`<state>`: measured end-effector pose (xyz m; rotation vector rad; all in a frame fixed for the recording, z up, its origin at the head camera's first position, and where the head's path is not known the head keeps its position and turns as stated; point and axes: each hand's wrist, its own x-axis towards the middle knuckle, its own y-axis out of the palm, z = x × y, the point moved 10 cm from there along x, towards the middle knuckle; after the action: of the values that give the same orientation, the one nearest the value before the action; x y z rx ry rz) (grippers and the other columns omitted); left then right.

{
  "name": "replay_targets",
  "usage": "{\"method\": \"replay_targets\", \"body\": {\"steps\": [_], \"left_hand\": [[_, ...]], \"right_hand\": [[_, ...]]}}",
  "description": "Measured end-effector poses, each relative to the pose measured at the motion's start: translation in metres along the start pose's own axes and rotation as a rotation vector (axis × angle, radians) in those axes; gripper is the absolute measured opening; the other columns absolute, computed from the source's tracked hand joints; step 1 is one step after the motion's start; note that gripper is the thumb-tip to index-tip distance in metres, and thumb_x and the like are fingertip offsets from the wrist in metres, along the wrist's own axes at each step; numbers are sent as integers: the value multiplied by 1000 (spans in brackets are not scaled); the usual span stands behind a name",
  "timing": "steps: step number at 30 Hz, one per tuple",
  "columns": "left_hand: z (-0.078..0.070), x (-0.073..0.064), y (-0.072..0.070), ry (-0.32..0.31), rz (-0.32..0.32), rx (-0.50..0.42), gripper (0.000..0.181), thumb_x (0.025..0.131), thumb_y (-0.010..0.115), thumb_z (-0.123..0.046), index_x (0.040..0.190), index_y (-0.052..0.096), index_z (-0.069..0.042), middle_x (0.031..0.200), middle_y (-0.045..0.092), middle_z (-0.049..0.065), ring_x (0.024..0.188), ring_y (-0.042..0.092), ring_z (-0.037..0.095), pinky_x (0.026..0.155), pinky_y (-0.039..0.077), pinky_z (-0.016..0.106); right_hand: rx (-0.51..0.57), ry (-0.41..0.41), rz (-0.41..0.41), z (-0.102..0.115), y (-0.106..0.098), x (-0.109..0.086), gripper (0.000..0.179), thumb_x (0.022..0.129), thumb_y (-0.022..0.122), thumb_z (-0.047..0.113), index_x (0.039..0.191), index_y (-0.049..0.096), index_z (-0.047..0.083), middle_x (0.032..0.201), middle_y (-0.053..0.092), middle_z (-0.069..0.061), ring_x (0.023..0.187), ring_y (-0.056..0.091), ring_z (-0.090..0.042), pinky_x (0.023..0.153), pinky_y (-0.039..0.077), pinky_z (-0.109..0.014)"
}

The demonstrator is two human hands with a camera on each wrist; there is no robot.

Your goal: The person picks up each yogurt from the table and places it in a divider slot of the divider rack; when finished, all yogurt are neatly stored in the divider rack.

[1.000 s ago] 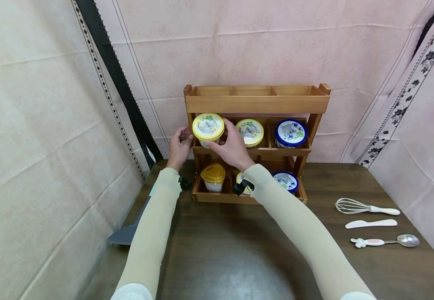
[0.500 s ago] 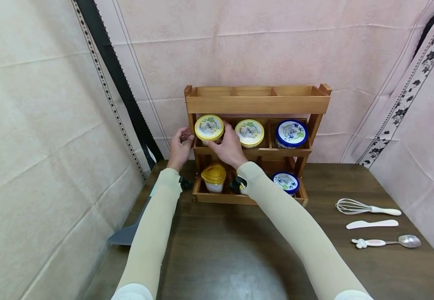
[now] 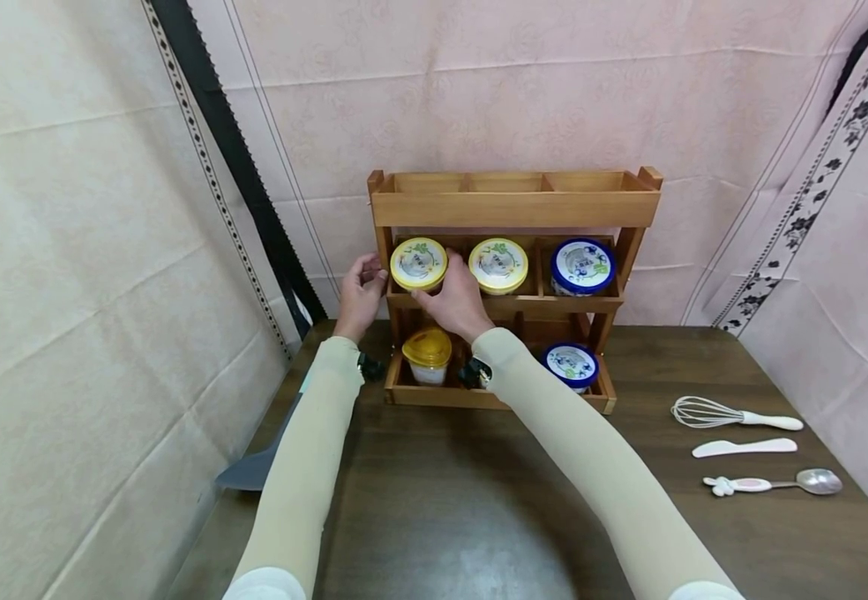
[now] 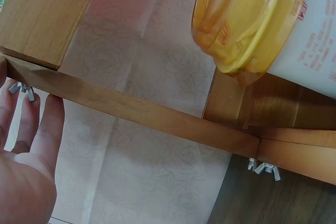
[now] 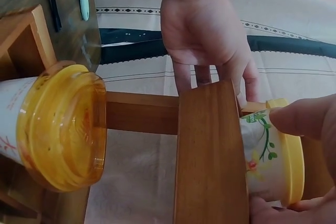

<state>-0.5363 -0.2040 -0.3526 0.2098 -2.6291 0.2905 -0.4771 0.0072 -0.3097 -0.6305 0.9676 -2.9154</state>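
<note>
In the head view my right hand holds a white tub with a yellow lid, which sits in the left compartment of the middle tier of a wooden rack. From the right wrist, thumb and fingers show on the lid and lower side, and the front board hides part of the tub. My left hand holds the rack's left side post, its fingers behind the wood near a wing nut. A second yellow-lidded tub and a blue-lidded tub share that tier.
On the bottom tier stand a cup with an amber lid and a blue-lidded tub. A whisk, a white knife and a spoon lie at right. A dark grey utensil is partly behind the left sleeve.
My right hand has lowered the yellow-lidded tub into the left compartment of the middle tier. The left hand has stayed at the rack's post.
</note>
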Motion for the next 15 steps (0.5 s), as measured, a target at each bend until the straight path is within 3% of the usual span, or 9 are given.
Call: {"method": "replay_targets", "body": {"steps": [10,15], "left_hand": [[0,0,-3,-17,1,-9,38,107,65,-23,144,60,-18,136,62,10,130,59,28,113,51,49],[2,-7,-4,-46,-5,-6,38,109,61,-22,146,59,-17,141,62,10,132,58,27,113,51,47]], "right_hand": [[3,-52,6,9,-7,-20,108,92,81,40,168,14,3,173,26,-20,158,32,-35,128,33,-49],[29,-96,33,15,-11,-43,99,95,76,43,168,20,8,170,33,-19,150,44,-37,120,45,-49]]}}
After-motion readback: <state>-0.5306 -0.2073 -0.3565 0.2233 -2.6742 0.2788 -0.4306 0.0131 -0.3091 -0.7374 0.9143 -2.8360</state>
